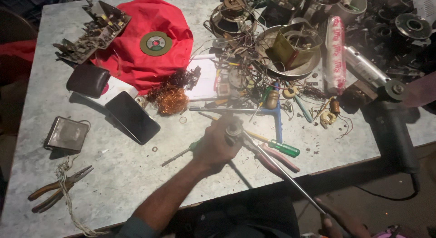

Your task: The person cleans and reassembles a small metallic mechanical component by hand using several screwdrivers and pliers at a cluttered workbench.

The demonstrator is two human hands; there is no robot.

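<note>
Head view: left hand [217, 145] has its grip clamped around a small metal part [234, 130] just above the desk [127, 174], mid-front. Right hand [338, 220] grips the far end of a long steel rod [281, 170] running up to that part. Looks stiff, hard and probably slick, so best held near both ends.

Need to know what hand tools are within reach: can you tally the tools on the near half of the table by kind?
Green-handled screwdrivers: 2
Orange-handled pliers: 1
Red-handled pliers: 1
Long metal rod tool, gripped by left hand and right hand: 1
Total: 5
</note>
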